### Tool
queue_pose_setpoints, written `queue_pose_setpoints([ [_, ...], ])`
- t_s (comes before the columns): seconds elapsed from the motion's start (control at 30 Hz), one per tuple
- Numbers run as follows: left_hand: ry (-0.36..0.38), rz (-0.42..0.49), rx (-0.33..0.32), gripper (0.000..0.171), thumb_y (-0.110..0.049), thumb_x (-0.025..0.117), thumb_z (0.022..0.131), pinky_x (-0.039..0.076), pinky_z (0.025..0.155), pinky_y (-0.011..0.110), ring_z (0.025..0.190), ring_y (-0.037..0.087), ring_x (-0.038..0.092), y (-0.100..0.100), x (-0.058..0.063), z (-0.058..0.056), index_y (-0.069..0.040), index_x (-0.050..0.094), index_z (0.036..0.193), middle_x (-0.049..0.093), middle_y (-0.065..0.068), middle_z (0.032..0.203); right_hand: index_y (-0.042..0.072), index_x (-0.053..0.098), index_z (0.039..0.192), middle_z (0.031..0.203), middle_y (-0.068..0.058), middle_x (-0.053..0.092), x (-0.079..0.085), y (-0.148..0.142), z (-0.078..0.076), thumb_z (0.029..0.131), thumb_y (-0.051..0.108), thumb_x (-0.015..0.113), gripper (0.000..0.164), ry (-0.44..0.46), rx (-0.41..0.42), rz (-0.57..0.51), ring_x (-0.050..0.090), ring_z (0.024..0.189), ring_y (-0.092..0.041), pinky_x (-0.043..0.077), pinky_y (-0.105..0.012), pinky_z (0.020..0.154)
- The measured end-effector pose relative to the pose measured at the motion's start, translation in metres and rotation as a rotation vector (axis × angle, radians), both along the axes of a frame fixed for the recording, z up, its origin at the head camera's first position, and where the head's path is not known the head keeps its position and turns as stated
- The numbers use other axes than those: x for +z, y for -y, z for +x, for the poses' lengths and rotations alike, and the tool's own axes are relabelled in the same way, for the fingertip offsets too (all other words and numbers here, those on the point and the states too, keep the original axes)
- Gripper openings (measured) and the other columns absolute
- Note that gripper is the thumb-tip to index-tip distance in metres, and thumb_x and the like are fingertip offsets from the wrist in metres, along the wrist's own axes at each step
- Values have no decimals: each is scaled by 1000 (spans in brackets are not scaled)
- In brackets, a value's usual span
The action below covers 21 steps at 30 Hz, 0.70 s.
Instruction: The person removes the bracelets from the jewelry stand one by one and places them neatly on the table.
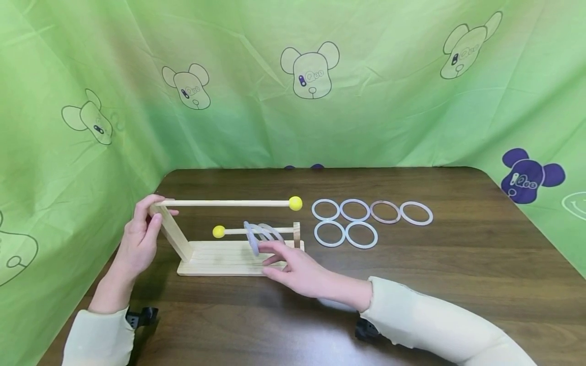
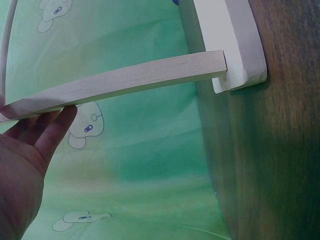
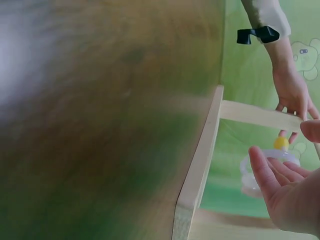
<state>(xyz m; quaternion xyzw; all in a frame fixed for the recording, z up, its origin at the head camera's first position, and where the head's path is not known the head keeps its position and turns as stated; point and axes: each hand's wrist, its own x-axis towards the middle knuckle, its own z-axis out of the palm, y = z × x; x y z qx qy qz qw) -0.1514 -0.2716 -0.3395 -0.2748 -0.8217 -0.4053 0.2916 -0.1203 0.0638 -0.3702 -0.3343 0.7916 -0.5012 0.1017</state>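
Observation:
A pale wooden stand [image 1: 224,260] has two horizontal rods, each tipped with a yellow ball. My left hand [image 1: 139,239] grips the top of its tall left post, thumb in front and fingers behind; the left wrist view shows the fingers along the post [image 2: 125,80]. On the lower rod [image 1: 235,232] hang several translucent rings [image 1: 250,238], leaning at a slant. My right hand [image 1: 297,268] is beside them, its index fingertip right at the rings. In the right wrist view its fingers [image 3: 266,175] are extended, with the thumb apart. Nothing hangs on the upper rod [image 1: 229,203].
Several loose rings [image 1: 329,234] lie flat in two rows on the brown table [image 1: 435,284], right of the stand. A green patterned curtain [image 1: 247,127] encloses the back and sides. The upper rod's yellow ball [image 1: 295,203] juts out near the loose rings.

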Motion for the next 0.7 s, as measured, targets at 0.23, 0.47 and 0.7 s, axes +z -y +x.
queue_pose_setpoints([
  [0.23, -2, 6, -6, 33, 11, 38, 97, 38, 87, 14, 106, 1, 56, 0, -1, -1, 3, 41, 130, 66, 23, 97, 5, 50, 131, 127, -9, 57, -1, 15, 0, 95, 11, 62, 38, 28, -6, -6, 63, 102, -18, 51, -27, 76],
  [0.47, -1, 14, -16, 34, 11, 39, 97, 38, 87, 15, 105, 2, 56, 0, 0, -2, 3, 41, 130, 65, 22, 98, 8, 55, 119, 116, -2, 59, 0, 28, -4, 94, 13, 63, 27, -15, -53, 15, 63, 96, -15, 50, -26, 75],
  [0.7, 13, 6, 1, 34, 10, 38, 98, 37, 87, 14, 105, 1, 56, 1, 1, 0, 3, 41, 131, 66, 22, 98, 1, 56, 109, 100, -7, 63, -3, 42, -10, 97, 6, 58, 13, -33, -24, -53, 65, 82, -14, 51, -27, 73],
])
